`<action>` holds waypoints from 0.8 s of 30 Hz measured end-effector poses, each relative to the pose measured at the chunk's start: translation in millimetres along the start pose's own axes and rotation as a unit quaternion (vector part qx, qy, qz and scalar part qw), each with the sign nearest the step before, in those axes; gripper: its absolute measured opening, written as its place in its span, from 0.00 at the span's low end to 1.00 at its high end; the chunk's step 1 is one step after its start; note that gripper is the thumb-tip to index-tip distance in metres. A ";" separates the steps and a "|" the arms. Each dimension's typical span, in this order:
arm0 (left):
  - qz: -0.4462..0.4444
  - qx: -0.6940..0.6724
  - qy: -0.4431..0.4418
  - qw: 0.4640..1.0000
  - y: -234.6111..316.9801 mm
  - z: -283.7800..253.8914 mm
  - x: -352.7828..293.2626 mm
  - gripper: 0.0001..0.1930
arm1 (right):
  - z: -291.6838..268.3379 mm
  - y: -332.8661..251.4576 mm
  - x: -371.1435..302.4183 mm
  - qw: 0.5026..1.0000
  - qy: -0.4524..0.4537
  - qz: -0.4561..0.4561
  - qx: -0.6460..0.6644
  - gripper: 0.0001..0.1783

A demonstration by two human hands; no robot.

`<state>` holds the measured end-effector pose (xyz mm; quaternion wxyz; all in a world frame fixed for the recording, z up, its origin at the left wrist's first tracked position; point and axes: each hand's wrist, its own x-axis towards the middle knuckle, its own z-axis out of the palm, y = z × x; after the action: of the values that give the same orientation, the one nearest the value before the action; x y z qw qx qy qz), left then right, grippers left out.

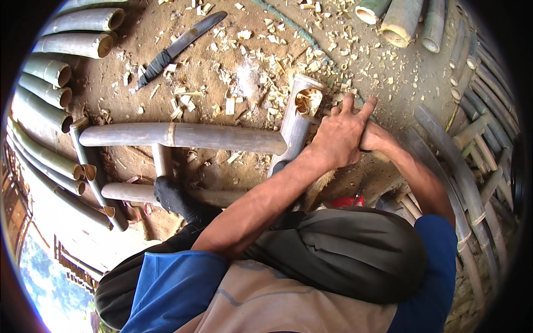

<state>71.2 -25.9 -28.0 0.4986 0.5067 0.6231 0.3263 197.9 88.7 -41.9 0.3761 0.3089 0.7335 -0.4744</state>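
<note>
A bamboo frame lies on the ground before me, its thick upper rail [222, 137] fitted into a bamboo post [296, 125]. Pale shavings show in the post's hollow end. Just right of that end is my left hand [340, 136], back up, with fingers stretched and spread. My right hand [373, 136] meets it from the right, partly covered by it. Its fingers look curled, but what they hold is hidden between the hands. A dark-socked foot [179, 198] rests against the frame's lower rail [130, 192], below a short upright [162, 161].
A long knife [183, 47] with a black-wrapped handle lies beyond the frame among scattered wood chips [230, 105]. Cut bamboo poles [83, 45] are stacked at left, with more poles [402, 22] at far right. Joined bamboo pieces [449, 150] stand near my right arm.
</note>
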 end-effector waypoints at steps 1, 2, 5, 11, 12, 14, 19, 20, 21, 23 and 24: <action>-0.052 0.019 -0.067 0.996 7.1 -6.4 3.2 0.58 | 23.1 8.4 8.3 0.959 0.062 0.138 0.238 0.39; -0.035 0.007 -0.146 0.989 -4.2 -2.8 11.7 0.54 | 41.8 21.8 8.7 0.949 0.066 0.136 0.277 0.42; -0.030 0.068 -0.353 0.933 0.4 -34.0 26.7 0.48 | 54.4 11.7 -5.3 0.972 0.021 0.066 0.226 0.39; -0.028 -0.014 0.119 0.992 7.3 3.6 -5.5 0.42 | -24.1 -56.1 -9.0 0.995 -0.034 0.092 0.010 0.30; -0.022 -0.029 0.086 0.996 4.1 0.1 -5.9 0.43 | -17.9 -67.1 -13.9 0.978 -0.005 0.151 0.143 0.29; -0.012 -0.065 0.017 0.998 2.4 -12.5 -13.7 0.45 | 5.4 -48.4 -12.4 0.997 0.042 0.029 0.053 0.31; -0.004 0.009 -0.200 0.980 -23.1 -31.2 -11.7 0.42 | 78.4 -73.1 9.1 0.859 0.108 0.148 0.479 0.27; -0.011 0.097 -0.318 0.943 -13.9 -57.5 -7.9 0.43 | 88.7 -70.1 16.1 0.822 0.109 0.121 0.545 0.25; 0.034 0.082 -0.322 0.943 -23.5 -57.6 -8.2 0.44 | 100.6 -65.8 19.4 0.778 0.109 0.099 0.611 0.23; 0.131 0.024 -0.165 0.977 -34.7 -59.9 -24.2 0.47 | 125.1 -68.3 33.6 0.716 0.175 -0.069 0.672 0.20; 0.179 -0.022 -0.001 0.984 -32.4 -56.8 -45.3 0.49 | 132.7 -67.1 34.8 0.674 0.178 -0.106 0.709 0.18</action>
<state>6.8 -72.5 -27.9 0.4437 0.5990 0.5146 0.4236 159.6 -55.3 -75.7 -0.1471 0.4815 0.2575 -0.8248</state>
